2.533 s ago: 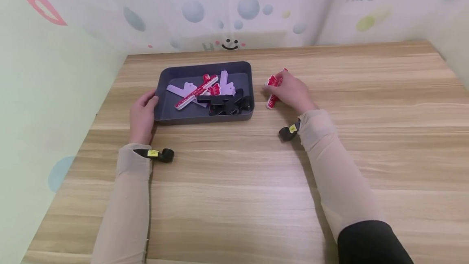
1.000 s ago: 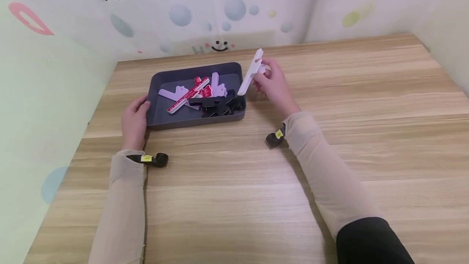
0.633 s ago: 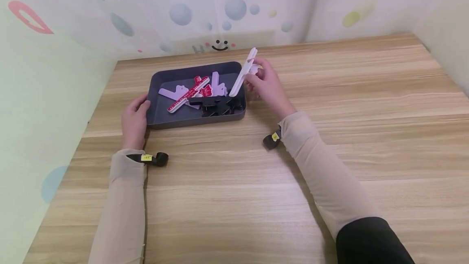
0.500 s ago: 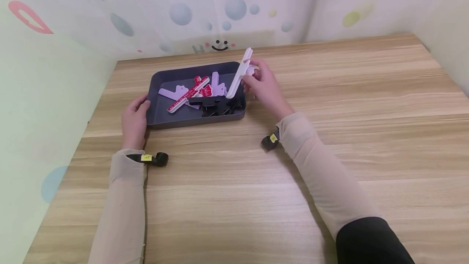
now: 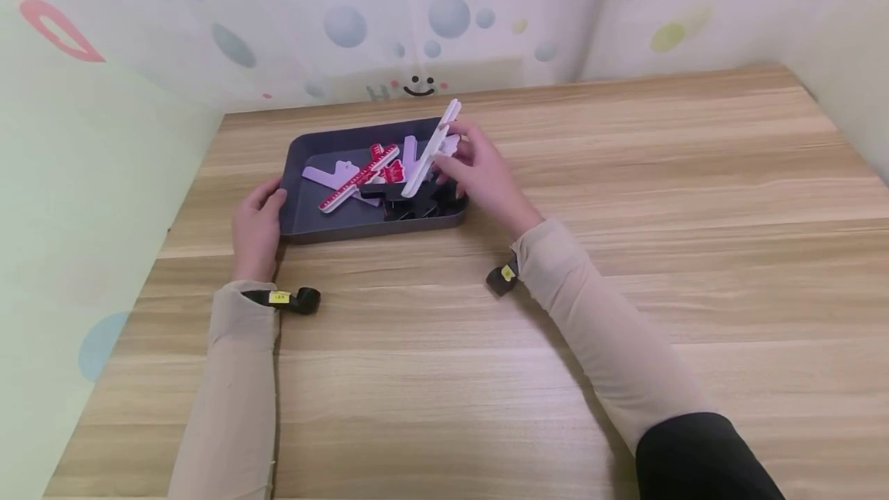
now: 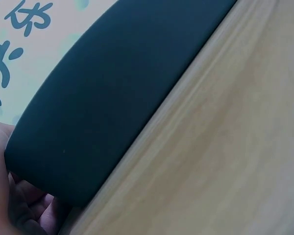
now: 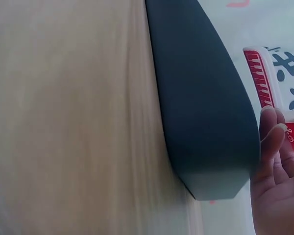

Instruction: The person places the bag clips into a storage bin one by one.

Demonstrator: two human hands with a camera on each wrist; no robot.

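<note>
A dark grey tray [image 5: 368,233] stands on the wooden table. My left hand [image 5: 257,228] grips its left end, the thumb at the rim; the left wrist view shows fingers curled around the tray's corner [image 6: 44,171]. Over the tray's right part, my right hand [image 5: 482,176] pinches a clip [image 5: 430,150] between thumb and fingers. Its white back faces the head camera, while its red piano-key print [image 7: 258,78] shows in the right wrist view. Inside the tray lie lilac clips [image 5: 322,176], red-and-white clips [image 5: 357,180] and a heap of black clips [image 5: 410,203], partly covered by the held clip.
The wood-grain table [image 5: 389,376] stretches in front of the tray and to its right. Behind it rises a printed white wall sheet [image 5: 278,45], with another pale wall [image 5: 104,160] along the left side.
My right hand picked a red-and-white clip off the table right of the tray, turned it white side up, and carried it left over the tray. My left hand keeps holding the tray.
</note>
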